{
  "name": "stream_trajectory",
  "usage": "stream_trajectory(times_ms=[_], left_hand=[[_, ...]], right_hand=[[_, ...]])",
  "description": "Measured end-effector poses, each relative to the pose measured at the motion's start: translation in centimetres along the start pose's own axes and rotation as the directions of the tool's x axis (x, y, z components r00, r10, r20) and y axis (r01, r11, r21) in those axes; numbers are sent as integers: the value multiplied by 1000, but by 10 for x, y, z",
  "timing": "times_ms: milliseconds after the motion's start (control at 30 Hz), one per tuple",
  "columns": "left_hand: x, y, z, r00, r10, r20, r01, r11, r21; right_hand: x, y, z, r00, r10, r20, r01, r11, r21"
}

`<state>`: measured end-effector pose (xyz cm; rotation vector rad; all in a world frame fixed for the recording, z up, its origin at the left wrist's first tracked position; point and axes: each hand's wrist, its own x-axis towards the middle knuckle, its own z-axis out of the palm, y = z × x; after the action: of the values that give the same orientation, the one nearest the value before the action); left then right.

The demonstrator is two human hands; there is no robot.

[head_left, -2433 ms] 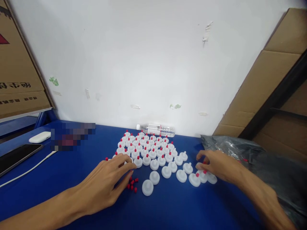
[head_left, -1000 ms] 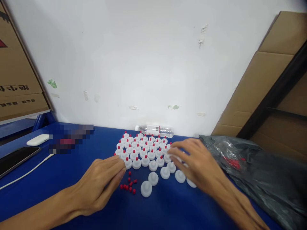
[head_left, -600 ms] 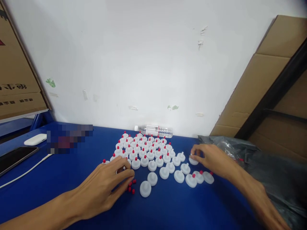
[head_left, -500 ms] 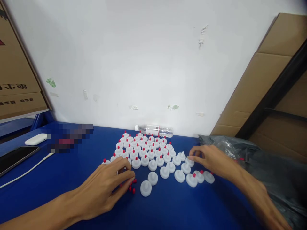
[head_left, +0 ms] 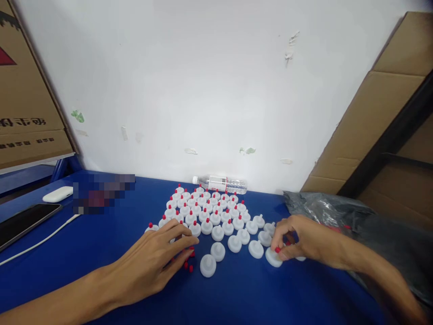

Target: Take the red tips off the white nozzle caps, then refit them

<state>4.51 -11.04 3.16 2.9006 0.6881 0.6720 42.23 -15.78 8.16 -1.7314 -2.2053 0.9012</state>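
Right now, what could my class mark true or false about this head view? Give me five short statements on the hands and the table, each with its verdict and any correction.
1. The right hand is at a red tip cap on a white spouted lid. True.
2. Every white spouted lid wears a red tip cap. False: several spouts are bare, for instance on the frontmost lid.
3. The left hand is at some loose red tip caps on the blue table. True.
4. A clear plastic bottle is on the blue table, beyond the white spouted lids. True.
5. The clear plastic bottle stands upright. False: it lies on its side.
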Motion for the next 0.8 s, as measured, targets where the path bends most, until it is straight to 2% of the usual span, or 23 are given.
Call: stream_trajectory(times_ms=[133,233,300,367,433,467,533,633,800], left_hand=[[-1,5,-4,999,-15,-49,15,1000,-3],[-1,8,-6,996,-12,-85,14,1000,14],[-1,9,-6,994,10,-111,-7,1000,28],[-1,11,-7,990,50,-132,-43,998,51],[-1,13,-9,984,102,-148,-91,992,84],[-1,15,-9,981,128,-149,-113,988,102],[-1,19,-11,977,168,-128,-151,980,130],[-1,24,-10,974,213,-77,-201,970,135],[0,24,-6,977,190,-91,-185,980,68]], right_hand=[[-2,-12,-5,972,-96,-213,104,994,25],[2,-28,5,900,-178,-398,190,982,-9],[9,-41,23,836,-266,-479,206,963,-175],[15,-56,45,750,-479,-457,290,858,-423],[21,-73,69,628,-683,-372,417,699,-581],[23,-80,79,574,-747,-336,447,630,-635],[26,-93,95,508,-814,-282,471,536,-701],[28,-100,107,461,-850,-255,454,472,-755],[28,-96,108,505,-824,-259,477,516,-711]])
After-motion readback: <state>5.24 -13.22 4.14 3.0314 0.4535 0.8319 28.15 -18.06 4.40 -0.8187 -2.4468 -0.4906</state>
